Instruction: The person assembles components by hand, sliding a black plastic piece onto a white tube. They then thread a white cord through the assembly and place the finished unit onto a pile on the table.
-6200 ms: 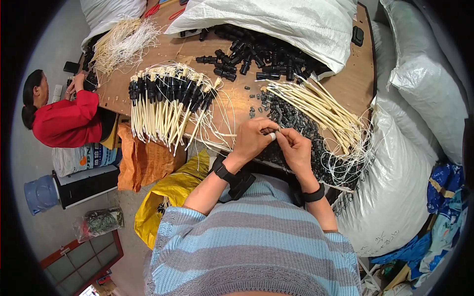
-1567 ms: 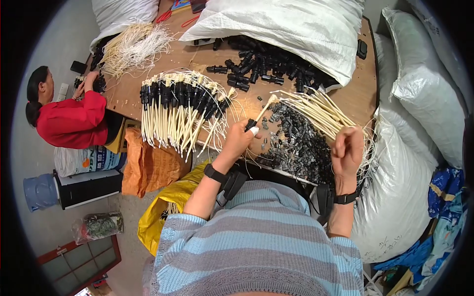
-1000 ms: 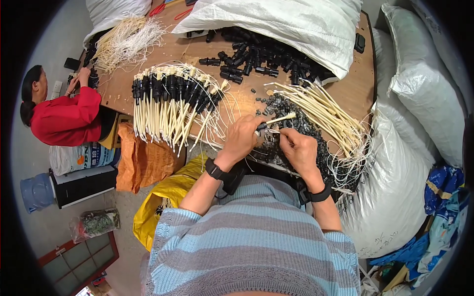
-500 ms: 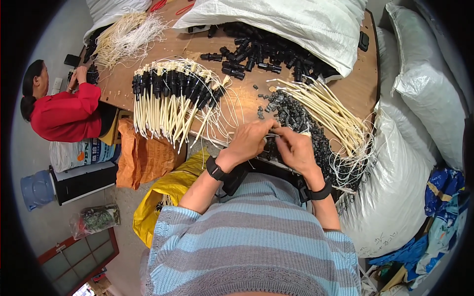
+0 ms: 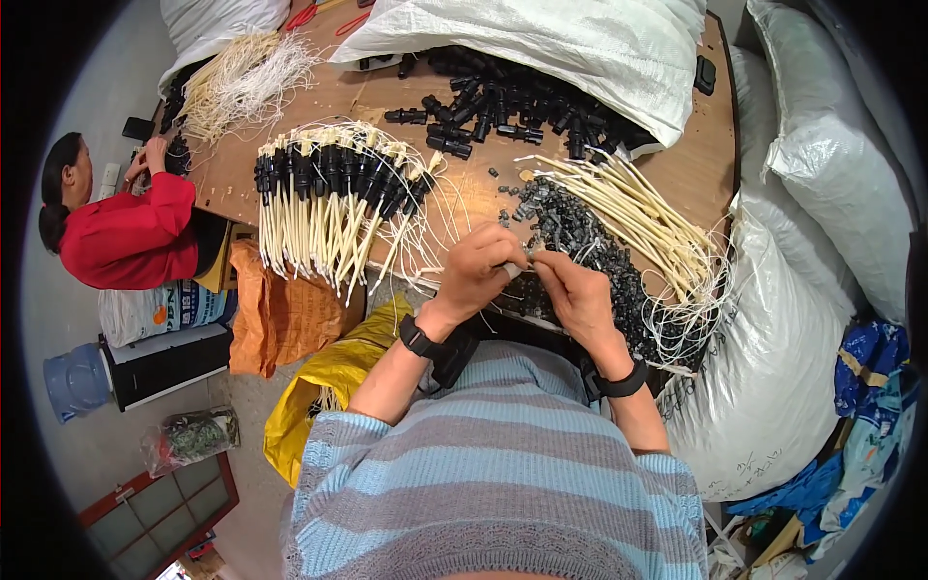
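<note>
My left hand (image 5: 478, 269) is closed in a pinch over the table's near edge, with a pale wire (image 5: 429, 272) showing at its outer side. Close beside it, my right hand (image 5: 580, 295) pinches with thumb and forefinger; the fingers hide what is in them. Both hands' fingertips nearly meet. Just beyond and to the right lies a pile of small black plastic pieces (image 5: 565, 220). Cream-sleeved wires (image 5: 643, 217) with loose white ends lie across that pile. To the left stand rows of black connectors (image 5: 333, 172) fitted with cream-sleeved wires.
A white woven sack (image 5: 551, 39) spills black connector housings (image 5: 483, 106) at the table's far side. Full white sacks (image 5: 773, 358) crowd the right. A yellow bag (image 5: 314, 387) and an orange bag (image 5: 275, 314) stand at left. A co-worker in red (image 5: 130, 232) sits far left.
My left hand has turned, its fingers curling tighter. The right hand has shifted slightly down, and its fingers are straighter. The whole view has moved a little.
</note>
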The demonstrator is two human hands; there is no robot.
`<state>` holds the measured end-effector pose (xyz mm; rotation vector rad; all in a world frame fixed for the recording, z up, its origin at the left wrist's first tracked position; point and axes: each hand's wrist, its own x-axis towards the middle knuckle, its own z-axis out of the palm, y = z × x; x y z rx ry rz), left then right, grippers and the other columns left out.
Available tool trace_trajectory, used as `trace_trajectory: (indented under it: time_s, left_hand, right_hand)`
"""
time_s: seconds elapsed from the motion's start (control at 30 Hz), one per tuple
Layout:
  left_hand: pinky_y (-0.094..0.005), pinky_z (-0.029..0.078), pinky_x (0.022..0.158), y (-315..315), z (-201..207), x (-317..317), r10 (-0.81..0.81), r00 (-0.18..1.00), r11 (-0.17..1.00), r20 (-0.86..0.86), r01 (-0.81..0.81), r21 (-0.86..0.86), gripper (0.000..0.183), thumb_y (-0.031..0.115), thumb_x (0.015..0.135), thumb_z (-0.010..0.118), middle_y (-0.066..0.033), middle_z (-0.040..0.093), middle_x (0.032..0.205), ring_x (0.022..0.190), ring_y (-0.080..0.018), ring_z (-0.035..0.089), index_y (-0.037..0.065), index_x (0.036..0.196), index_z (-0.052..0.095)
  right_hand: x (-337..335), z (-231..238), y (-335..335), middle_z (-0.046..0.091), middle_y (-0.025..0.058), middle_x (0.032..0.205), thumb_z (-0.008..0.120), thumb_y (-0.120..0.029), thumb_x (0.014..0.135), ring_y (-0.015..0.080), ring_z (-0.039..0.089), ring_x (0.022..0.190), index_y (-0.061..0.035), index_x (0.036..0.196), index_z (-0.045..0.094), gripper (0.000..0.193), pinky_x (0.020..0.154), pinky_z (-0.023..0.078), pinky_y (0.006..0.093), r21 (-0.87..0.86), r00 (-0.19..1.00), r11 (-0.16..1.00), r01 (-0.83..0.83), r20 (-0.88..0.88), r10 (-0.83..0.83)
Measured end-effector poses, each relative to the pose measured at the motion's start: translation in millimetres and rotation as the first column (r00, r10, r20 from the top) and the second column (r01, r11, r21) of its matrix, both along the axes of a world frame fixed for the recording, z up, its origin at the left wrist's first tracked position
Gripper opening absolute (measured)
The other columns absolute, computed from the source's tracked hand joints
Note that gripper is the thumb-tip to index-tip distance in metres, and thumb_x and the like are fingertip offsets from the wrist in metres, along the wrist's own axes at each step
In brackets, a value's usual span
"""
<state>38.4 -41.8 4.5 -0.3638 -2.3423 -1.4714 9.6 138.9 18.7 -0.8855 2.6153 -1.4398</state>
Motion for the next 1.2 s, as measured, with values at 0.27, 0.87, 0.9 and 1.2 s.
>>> trace_trajectory:
  time_s: [0.27, 0.87, 0.9, 1.2]
  left_hand:
    - [-0.0317, 0.05, 0.069, -12, -10, -31, 0.031, 0.986, 0.998, 0.164, -0.021, -0.063, 0.021, -0.007, 0.072, 0.063, -0.0087, 0.063, 0.086, 0.079, -0.0238, 0.061, 0.005, 0.089, 0.065]
    - [-0.0373, 0.052, 0.072, -10, -4, -96, 0.384, 0.818, 0.885, 0.428, -0.194, -0.424, 0.018, 0.006, 0.082, 0.062, -0.0137, 0.067, 0.088, 0.078, -0.0288, 0.065, 0.003, 0.1, 0.065]
    - [-0.0376, 0.051, 0.071, -14, -20, -98, 0.315, 0.89, 0.907, 0.33, -0.18, -0.381, 0.022, 0.005, 0.079, 0.066, -0.0119, 0.068, 0.084, 0.078, -0.0262, 0.066, 0.004, 0.1, 0.065]
    - [-0.0287, 0.052, 0.064, 21, 3, -65, 0.077, 0.993, 0.978, 0.094, -0.057, -0.199, 0.039, -0.007, 0.074, 0.065, -0.0062, 0.065, 0.082, 0.073, -0.0153, 0.064, 0.006, 0.11, 0.062]
  right_hand:
    - [3, -10, 6, 0.057, 0.0092, 0.062, 0.062, -0.011, 0.089, 0.0111, 0.053, 0.053, -0.0007, 0.089, 0.066, 0.011, 0.051, 0.042, 0.0257, 0.021, 0.97, 0.987, 0.157, 0.184, -0.158]
    - [-13, -23, 27, 0.043, -0.0102, 0.061, 0.064, -0.01, 0.09, -0.0002, 0.033, 0.056, 0.0005, 0.084, 0.065, 0.012, 0.05, 0.026, 0.0201, -0.083, 0.827, 0.917, 0.39, 0.469, -0.309]
    - [-12, -24, 24, 0.045, -0.0065, 0.058, 0.066, -0.011, 0.087, 0.0009, 0.036, 0.054, 0.0, 0.084, 0.066, 0.012, 0.049, 0.029, 0.0214, -0.089, 0.839, 0.922, 0.377, 0.455, -0.299]
    - [-12, -23, 31, 0.044, -0.0111, 0.062, 0.065, -0.014, 0.09, -0.0003, 0.033, 0.057, -0.0003, 0.084, 0.066, 0.015, 0.05, 0.026, 0.0198, -0.078, 0.754, 0.879, 0.47, 0.555, -0.353]
